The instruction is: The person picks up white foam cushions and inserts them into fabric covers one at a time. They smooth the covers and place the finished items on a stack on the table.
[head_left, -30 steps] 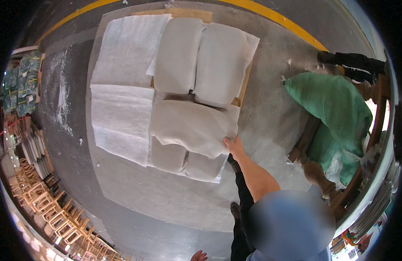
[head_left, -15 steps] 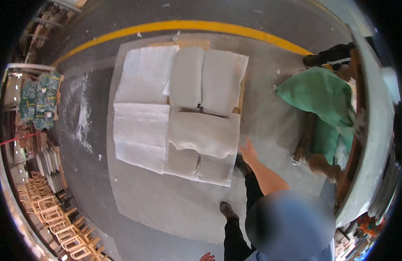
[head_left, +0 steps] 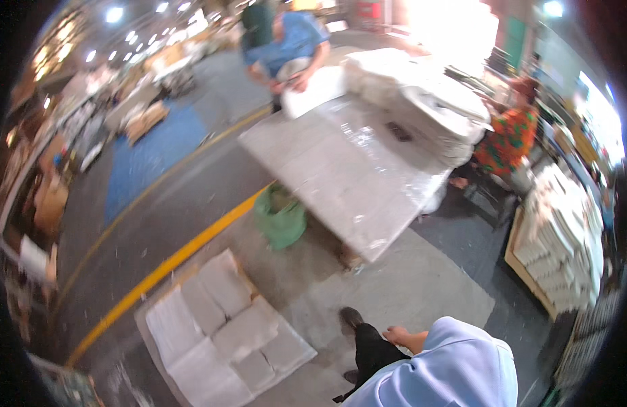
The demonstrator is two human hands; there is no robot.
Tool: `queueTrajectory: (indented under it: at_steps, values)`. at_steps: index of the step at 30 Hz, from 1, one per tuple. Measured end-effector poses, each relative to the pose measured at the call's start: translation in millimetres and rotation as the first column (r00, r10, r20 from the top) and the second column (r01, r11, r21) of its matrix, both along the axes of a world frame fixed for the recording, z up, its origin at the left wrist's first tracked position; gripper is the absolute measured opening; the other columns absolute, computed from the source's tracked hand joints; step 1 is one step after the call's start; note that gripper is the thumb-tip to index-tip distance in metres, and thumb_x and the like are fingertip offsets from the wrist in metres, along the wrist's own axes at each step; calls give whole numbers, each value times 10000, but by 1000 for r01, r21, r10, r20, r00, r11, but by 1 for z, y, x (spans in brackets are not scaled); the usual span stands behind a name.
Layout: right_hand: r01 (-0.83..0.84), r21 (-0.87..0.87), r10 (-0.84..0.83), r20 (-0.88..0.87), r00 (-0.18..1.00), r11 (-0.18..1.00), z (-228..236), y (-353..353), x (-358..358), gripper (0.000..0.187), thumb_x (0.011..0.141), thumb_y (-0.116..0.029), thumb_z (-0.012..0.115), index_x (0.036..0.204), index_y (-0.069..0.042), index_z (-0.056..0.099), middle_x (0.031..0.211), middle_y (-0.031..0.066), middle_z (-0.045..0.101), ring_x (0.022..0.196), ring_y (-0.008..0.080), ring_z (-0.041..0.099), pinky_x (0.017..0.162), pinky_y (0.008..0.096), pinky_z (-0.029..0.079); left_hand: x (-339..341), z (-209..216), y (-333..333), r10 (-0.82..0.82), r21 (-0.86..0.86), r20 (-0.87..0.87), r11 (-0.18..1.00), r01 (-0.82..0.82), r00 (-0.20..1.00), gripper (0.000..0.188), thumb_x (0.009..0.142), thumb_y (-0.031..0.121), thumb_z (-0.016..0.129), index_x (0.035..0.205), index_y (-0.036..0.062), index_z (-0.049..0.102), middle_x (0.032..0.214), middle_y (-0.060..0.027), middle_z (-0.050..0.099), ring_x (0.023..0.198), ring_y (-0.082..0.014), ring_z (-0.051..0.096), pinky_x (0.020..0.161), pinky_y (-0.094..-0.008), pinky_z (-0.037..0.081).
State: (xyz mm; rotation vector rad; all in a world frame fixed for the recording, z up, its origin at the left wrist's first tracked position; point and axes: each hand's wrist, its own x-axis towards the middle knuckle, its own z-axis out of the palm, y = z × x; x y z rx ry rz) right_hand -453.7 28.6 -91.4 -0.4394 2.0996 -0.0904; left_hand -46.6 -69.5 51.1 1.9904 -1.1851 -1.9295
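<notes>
My right hand (head_left: pixel 397 334) hangs beside my dark trousers, below the light blue sleeve. Its fingers are loosely bent but apart, and I see nothing in them. My left hand is out of sight. Nearest to me on the left is a low pallet load, where several grey-white pads (head_left: pixel 225 298) lie beside white sheets (head_left: pixel 181 332). Ahead stands a large table (head_left: pixel 340 183) with a pale, partly shiny top. White padded pieces (head_left: pixel 435 102) are heaped on its far right side.
A green sack (head_left: pixel 279 217) stands by the table's left edge. One co-worker in blue (head_left: pixel 296 41) handles a white piece at the far end. Another in a floral top (head_left: pixel 507 139) is at the right, near a pallet of stacked white pieces (head_left: pixel 558 230). A yellow line (head_left: pixel 171 264) crosses the floor.
My view has swung up and right, bringing in the table and co-workers. The pad pallet has shifted to the lower left. My outstretched right arm has come back to my side; my left hand has left view.
</notes>
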Motion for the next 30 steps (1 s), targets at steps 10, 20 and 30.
queueTrajectory:
  at_steps: [10, 20, 30]
  values:
    - [338, -95, -343, -33, 939, 936, 70, 167, -115, 562, 950, -501, 644, 1378, -143, 712, 1244, 153, 766, 1194, 325, 714, 1043, 444, 552, -162, 43, -31, -479, -131, 45, 867, 481, 877, 466, 1060, 294, 668, 1448, 39, 625, 1225, -92, 753, 1092, -200, 696, 959, -352, 567]
    - [634, -307, -696, -171, 697, 710, 75, 305, -296, 523, 934, -405, 728, 1387, -145, 696, 1036, 126, 779, 818, 265, 747, 728, 424, 623, -374, 62, 13, -708, -91, 19, 702, 706, 706, 462, 1051, 299, 671, 1425, 31, 641, 1200, -83, 766, 1105, -219, 705, 974, -361, 564]
    - [893, -54, -887, -161, 433, 446, 84, 359, -376, 421, 901, -350, 750, 1214, -68, 770, 1056, 156, 791, 837, 299, 782, 685, 438, 635, -560, 46, 10, -857, 3, -39, 515, 857, 514, 458, 1042, 305, 674, 1402, 23, 657, 1175, -74, 779, 1117, -238, 714, 990, -370, 561]
